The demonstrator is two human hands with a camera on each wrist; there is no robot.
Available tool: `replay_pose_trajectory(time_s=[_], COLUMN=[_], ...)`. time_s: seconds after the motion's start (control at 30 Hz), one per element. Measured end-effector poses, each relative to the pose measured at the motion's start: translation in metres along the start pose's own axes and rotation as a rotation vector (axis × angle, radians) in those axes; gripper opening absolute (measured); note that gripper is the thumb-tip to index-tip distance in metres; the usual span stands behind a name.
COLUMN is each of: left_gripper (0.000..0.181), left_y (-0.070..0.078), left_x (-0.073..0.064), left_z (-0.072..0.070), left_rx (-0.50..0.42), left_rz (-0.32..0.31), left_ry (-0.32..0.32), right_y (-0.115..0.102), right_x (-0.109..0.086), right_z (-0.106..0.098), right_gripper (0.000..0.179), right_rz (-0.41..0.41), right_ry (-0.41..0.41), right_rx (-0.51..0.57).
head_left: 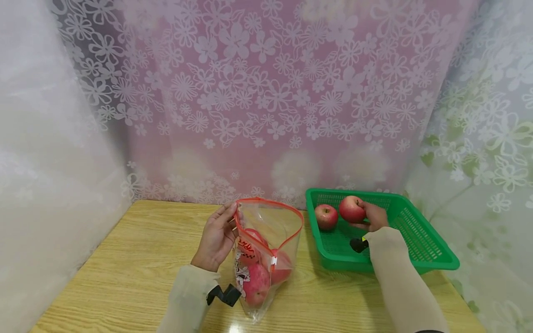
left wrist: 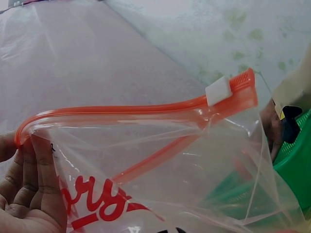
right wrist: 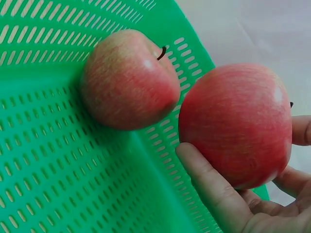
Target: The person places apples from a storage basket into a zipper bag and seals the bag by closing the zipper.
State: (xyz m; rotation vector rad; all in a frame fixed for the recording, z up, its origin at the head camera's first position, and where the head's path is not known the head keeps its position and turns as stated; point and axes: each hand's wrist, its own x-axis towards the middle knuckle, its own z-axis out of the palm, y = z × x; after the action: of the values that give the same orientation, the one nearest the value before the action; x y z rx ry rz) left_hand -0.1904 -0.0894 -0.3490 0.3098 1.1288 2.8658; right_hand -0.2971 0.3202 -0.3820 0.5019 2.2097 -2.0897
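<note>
A clear zip bag (head_left: 287, 226) with an orange-red rim stands on the table, its mouth spread wide and several apples (head_left: 257, 280) inside. My left hand (head_left: 215, 238) pinches the bag's rim at its left end, thumb on one side and fingers on the other. A white slider (left wrist: 218, 91) sits near the far end of the zip in the left wrist view. Over the green basket (head_left: 345, 263), my right hand (head_left: 374, 216) grips a red apple (right wrist: 238, 126) between thumb and fingers. Another apple (right wrist: 130, 80) lies in the basket, left of the held one.
Both the bag and the basket rest on a light wooden table (head_left: 137, 268). The basket stands right of the bag, close to the table's right edge. Behind hangs a pink flowered curtain (head_left: 258, 115), with pale sheets at both sides.
</note>
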Motion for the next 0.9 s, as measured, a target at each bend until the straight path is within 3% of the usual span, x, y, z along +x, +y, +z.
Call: replay_pose_trajectory(time_s=[0.07, 0.13, 0.23, 0.9], left_gripper=[0.023, 0.024, 0.024, 0.019], left_y=[0.000, 0.000, 0.000, -0.001], left_x=[0.000, 0.000, 0.000, -0.003], left_z=[0.000, 0.000, 0.001, 0.001], left_rx=[-0.003, -0.005, -0.004, 0.010], left_rz=[0.000, 0.001, 0.002, 0.003], left_ry=[-0.003, -0.006, -0.013, -0.017], right_y=[-0.003, -0.006, -0.009, -0.015], right_x=[-0.003, -0.006, -0.011, -0.034], right_z=[0.000, 0.001, 0.002, 0.009], right_gripper=[0.064, 0.064, 0.065, 0.060], right_rz=[0.002, 0.040, 0.037, -0.038], right_ry=[-0.026, -0.030, -0.052, -0.135], right_rx=[0.029, 0.127, 0.149, 0.143])
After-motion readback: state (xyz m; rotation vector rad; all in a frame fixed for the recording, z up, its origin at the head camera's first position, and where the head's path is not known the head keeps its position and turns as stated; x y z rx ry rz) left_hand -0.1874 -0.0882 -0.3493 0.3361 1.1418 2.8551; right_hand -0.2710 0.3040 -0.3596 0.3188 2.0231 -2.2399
